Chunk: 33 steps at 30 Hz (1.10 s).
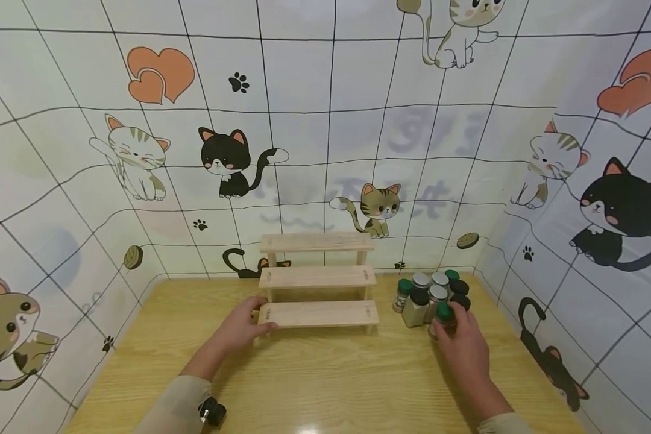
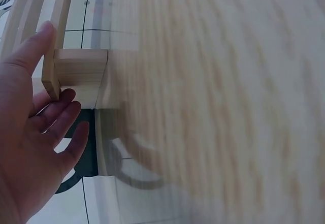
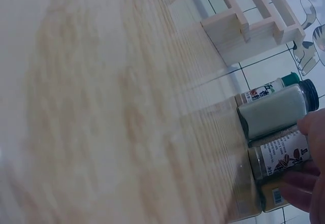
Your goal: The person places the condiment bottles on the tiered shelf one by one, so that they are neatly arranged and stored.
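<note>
A three-tier wooden rack [image 1: 317,313] stands at the back of the table. My left hand [image 1: 245,325] holds the left end of its lowest shelf. In the left wrist view, the thumb of that hand [image 2: 38,132] lies over the shelf [image 2: 50,76] and fingers reach beneath its end. To the right of the rack, my right hand [image 1: 466,348] pinches a green-capped spice jar [image 1: 443,311] at the front of a group of jars. In the right wrist view, a labelled spice jar [image 3: 284,155] stands upright beside the fingers, its top hidden by the hand [image 3: 316,148].
Several spice jars with silver [image 1: 437,293], black [image 1: 419,296] and green caps [image 1: 405,286] stand close together behind the right hand. A cat-patterned sheet [image 1: 314,138] hangs around the back and sides of the wooden table [image 1: 325,380].
</note>
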Available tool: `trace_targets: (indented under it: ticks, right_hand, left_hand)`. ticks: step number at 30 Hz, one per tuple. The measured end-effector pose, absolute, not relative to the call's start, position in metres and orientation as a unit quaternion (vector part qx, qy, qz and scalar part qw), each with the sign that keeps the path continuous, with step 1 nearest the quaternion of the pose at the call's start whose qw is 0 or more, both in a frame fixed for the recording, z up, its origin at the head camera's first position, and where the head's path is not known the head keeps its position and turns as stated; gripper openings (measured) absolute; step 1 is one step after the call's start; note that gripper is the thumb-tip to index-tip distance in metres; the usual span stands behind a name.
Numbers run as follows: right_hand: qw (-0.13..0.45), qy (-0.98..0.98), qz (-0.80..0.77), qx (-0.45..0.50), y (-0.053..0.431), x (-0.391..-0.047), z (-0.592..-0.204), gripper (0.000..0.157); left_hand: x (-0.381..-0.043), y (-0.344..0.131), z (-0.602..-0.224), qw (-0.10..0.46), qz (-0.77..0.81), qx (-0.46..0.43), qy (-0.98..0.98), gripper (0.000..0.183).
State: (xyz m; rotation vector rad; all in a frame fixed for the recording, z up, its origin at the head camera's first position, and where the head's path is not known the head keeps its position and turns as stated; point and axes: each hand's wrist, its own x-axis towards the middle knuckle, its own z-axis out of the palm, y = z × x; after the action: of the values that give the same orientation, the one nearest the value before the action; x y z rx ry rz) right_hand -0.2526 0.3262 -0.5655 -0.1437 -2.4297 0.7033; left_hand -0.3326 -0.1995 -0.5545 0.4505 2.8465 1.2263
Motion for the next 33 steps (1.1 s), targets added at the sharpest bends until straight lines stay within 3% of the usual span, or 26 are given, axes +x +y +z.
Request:
trace_targets:
  ticks: [18, 33]
  right_hand:
    - [0.308, -0.879, 0.357, -0.071, 0.311, -0.250, -0.564, 0.053]
    - [0.331, -0.848, 0.412, 0.043, 0.295, -0.266, -0.542, 0.058]
  left_hand:
    - [-0.336, -0.203, -0.554, -0.011, 0.310, 0.165, 0.936, 0.082]
    - [-0.333, -0.199, -0.543, -0.045, 0.223, 0.188, 0.955, 0.081]
